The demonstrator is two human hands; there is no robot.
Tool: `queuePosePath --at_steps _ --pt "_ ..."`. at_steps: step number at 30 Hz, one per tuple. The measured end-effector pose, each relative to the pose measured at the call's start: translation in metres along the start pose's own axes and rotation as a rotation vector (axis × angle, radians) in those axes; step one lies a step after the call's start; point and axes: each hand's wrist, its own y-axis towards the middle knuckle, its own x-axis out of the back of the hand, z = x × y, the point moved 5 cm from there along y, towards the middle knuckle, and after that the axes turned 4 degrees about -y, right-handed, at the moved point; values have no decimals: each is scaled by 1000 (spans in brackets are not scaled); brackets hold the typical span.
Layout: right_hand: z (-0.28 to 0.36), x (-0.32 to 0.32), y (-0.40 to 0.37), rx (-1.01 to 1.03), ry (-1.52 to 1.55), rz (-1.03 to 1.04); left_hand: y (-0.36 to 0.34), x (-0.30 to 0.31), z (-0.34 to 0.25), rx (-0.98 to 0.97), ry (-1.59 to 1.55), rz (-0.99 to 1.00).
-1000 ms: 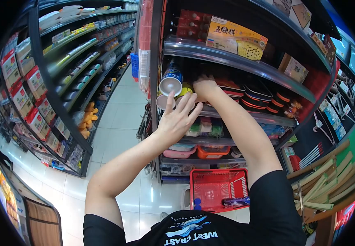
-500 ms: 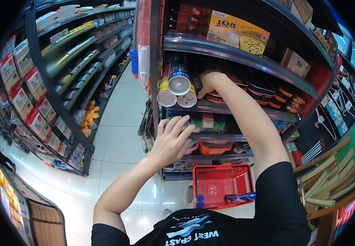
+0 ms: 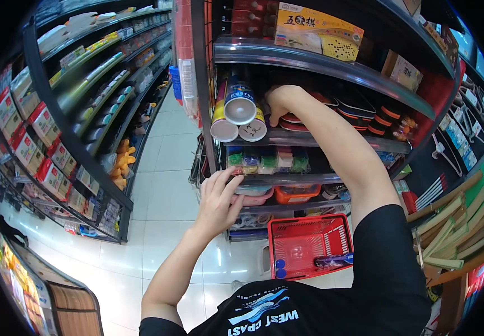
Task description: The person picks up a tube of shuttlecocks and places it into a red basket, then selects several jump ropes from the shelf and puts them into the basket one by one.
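1. Lowered since the earlier frame: left hand (image 3: pixel 215 200), fingers loosely apart, seemingly empty, near the packets (image 3: pixel 268 161)
2. Right hand (image 3: pixel 281 101), reaching in beside the stacked cans; grip cannot be told, fingers partly hidden
3. Upper can (image 3: pixel 240 110), lying between two lower cans (image 3: pixel 224 132), whose groove probably stops it rolling

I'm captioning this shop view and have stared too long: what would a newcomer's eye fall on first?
Probably the bright red basket, low in the picture, just right of centre. Next might come the three stacked tubes at the left end of a shelf, with the right hand just right of them, and the yellow box on the shelf above.
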Motion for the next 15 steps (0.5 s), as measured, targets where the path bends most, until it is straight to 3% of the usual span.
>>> queuePosePath --at_steps 4,10,12,15 --pt "0 2 -8 -15 39 -28 -23 -3 12 82 -53 -17" --pt "-9 6 -5 6 100 118 -50 -12 19 158 -96 21" --pt "-13 19 -16 -43 337 110 -57 -17 22 170 -118 13" --pt "-26 4 25 -66 264 -101 -69 -26 22 208 -160 16"
